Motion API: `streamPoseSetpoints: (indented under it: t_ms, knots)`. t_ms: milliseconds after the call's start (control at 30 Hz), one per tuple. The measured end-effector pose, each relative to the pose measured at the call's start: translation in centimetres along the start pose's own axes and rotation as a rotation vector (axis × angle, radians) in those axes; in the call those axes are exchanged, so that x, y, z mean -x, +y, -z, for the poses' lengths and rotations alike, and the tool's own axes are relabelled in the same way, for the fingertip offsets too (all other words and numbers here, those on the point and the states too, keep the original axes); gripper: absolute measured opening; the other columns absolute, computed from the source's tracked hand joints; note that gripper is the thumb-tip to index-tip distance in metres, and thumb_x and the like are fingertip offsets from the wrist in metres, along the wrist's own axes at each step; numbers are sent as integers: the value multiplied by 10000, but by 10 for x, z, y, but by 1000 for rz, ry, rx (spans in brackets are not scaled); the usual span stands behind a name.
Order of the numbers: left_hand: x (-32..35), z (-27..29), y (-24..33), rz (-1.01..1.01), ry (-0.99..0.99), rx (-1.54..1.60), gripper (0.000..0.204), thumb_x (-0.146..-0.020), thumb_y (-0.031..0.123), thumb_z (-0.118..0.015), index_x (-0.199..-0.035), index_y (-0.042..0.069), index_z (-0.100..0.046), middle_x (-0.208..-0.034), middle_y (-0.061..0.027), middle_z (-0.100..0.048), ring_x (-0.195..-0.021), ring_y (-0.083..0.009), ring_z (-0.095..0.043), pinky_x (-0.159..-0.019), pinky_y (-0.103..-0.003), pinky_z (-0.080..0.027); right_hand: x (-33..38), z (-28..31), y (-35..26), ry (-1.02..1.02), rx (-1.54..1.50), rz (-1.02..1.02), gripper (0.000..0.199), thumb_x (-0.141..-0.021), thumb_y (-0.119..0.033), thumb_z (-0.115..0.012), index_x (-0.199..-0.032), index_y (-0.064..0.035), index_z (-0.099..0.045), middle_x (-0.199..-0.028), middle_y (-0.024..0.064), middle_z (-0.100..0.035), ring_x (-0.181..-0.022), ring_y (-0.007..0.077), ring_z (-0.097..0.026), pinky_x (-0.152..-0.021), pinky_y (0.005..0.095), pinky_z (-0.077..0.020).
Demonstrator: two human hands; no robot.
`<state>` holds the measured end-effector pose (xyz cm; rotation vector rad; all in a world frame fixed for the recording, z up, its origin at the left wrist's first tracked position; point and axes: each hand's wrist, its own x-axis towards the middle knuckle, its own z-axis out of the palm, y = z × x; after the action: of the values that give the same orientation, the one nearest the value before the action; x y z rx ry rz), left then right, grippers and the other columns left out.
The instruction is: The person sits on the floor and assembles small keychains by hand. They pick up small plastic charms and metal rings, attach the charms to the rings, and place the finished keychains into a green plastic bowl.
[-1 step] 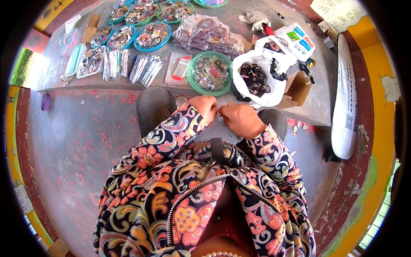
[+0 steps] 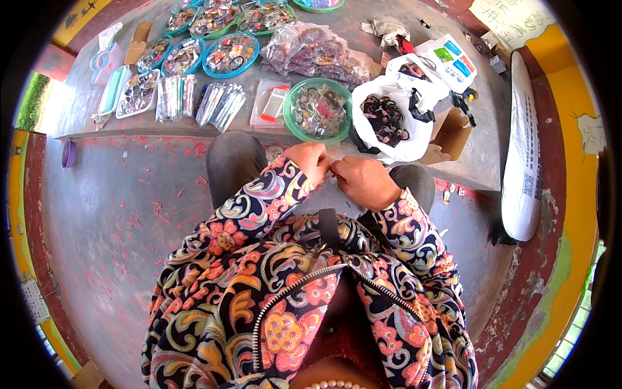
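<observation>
My left hand (image 2: 309, 163) and my right hand (image 2: 367, 182) meet above my lap, just in front of the raised ledge. Both are closed, with the fingers curled in and the fingertips almost touching. Whatever they pinch is too small or too hidden to name. Beyond them, nearest on the ledge, is a green round basket (image 2: 289, 123) full of small clear-wrapped packets. To its right stands a white plastic bag (image 2: 418, 138), its mouth spread around a heap of dark hair ties (image 2: 383, 118).
An open cardboard box (image 2: 461, 135) sits right of the bag. Bundles of wrapped pens (image 2: 220, 106), a clear pouch (image 2: 260, 104), blue baskets (image 2: 231, 54) and a pile of clear bags (image 2: 311, 50) cover the ledge. A long white sack (image 2: 522, 149) leans at right; a purple bowl (image 2: 69, 153) is far left.
</observation>
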<state>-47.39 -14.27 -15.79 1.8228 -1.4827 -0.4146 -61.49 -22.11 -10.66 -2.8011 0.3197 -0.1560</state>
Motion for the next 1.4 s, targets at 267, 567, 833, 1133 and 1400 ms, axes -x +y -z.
streamPoseSetpoints:
  t_ms: [267,567,833,1133,1400]
  knots:
    - [2,2,4,16,142,219,90,-693,74,-577,-703,25,-502,-649,-117,-559,-599,-270,-564,-540,-333,-439,-4,-5,-3,166,-111,-35,85,-657,-60,-542,-740,-46,-530,-670,124,-532,-604,313,-537,-520,378,-433]
    - [1,1,-3,-28,23,84,107,-643,101,-597,-671,49,-508,-599,-107,-561,-582,-271,-572,-516,-339,-441,-6,0,-3,191,-90,35,202,-662,-38,-534,-860,-75,-546,-674,113,-525,-595,292,-541,-491,357,-436]
    - [3,-4,-3,-89,-63,-52,83,-619,95,-567,-656,51,-507,-598,-124,-555,-593,-305,-558,-533,-380,-436,-4,-5,-1,37,141,39,149,-674,-88,-518,-821,-69,-530,-659,95,-511,-556,278,-536,-477,365,-432]
    - [3,2,-6,-149,-168,-122,75,-642,80,-546,-652,45,-480,-631,-147,-546,-626,-322,-547,-559,-419,-416,-3,-8,-6,-25,145,13,106,-685,-103,-505,-782,-63,-516,-655,93,-528,-567,274,-547,-479,374,-441]
    - [2,-2,1,148,39,166,117,-706,112,-581,-709,30,-498,-631,-102,-541,-601,-225,-558,-539,-315,-441,5,-25,-9,112,110,17,70,-672,-94,-525,-732,-62,-508,-638,78,-505,-557,265,-538,-459,355,-434]
